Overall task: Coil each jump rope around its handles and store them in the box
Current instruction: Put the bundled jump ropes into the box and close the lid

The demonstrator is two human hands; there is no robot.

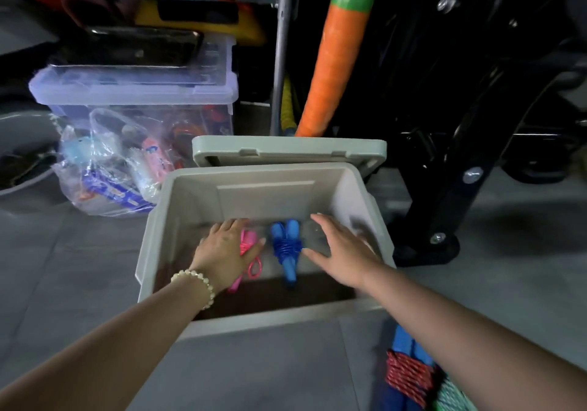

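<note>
An open grey box [158, 229] stands on the floor in front of me. Inside it lie a coiled pink jump rope [251, 261] and a coiled blue jump rope [286, 248], side by side. My left hand [224, 248] is inside the box, fingers straight, lying on the pink rope. My right hand [341, 248] hovers with spread fingers just right of the blue rope, over something clear and blurred that I cannot make out. A blue-handled rope wound in red cord [409, 372] lies on the floor at the lower right, partly behind my right arm.
The box's grey lid [286, 151] leans behind it. A clear storage bin [136, 89] and a plastic bag of toys [111, 169] sit at the back left. An orange and green pole [333, 58] and a black metal frame [451, 188] stand to the right.
</note>
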